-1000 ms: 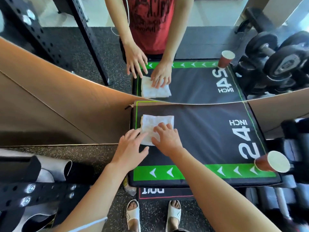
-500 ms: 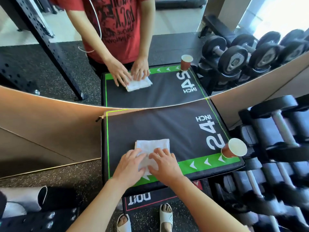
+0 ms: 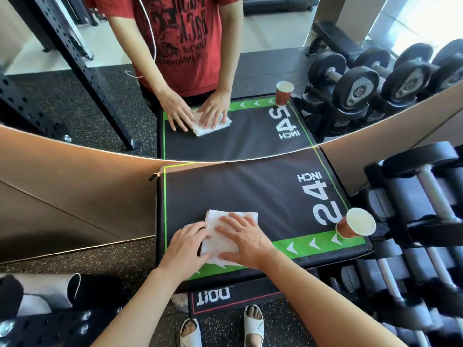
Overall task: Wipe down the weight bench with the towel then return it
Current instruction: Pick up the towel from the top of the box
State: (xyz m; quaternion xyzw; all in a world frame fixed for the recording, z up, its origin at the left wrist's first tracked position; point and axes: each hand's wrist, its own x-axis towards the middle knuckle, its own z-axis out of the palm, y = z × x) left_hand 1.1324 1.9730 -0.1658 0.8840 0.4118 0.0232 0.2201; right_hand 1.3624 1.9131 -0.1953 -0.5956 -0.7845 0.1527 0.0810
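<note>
Right now the white towel [image 3: 225, 236] lies folded and flat on the black padded top of the bench [image 3: 250, 196], near its front-left corner, with its near edge reaching onto the green arrow strip [image 3: 318, 242] that runs along the front. My right hand [image 3: 244, 240] lies flat on the towel, fingers straight and spread, pressing it down. My left hand [image 3: 186, 247] sits just beside it, palm down; its fingertips overlap the towel's left edge and the rest of the hand rests on the pad. Neither hand is curled round the cloth.

Further right on the pad I see the white "24 INCH" lettering [image 3: 323, 199], and beyond that a brown paper cup [image 3: 355, 226] standing at the front-right corner, well apart from the towel. A rack of dumbbells [image 3: 426, 196] stands just beside the bench on the right. A mirror [image 3: 250, 71] runs along the wall behind the bench, and it shows the same pad, towel, cup and both hands, plus a red shirt. On the speckled floor below the bench's front edge are my two feet in white sandals [image 3: 254, 326].
</note>
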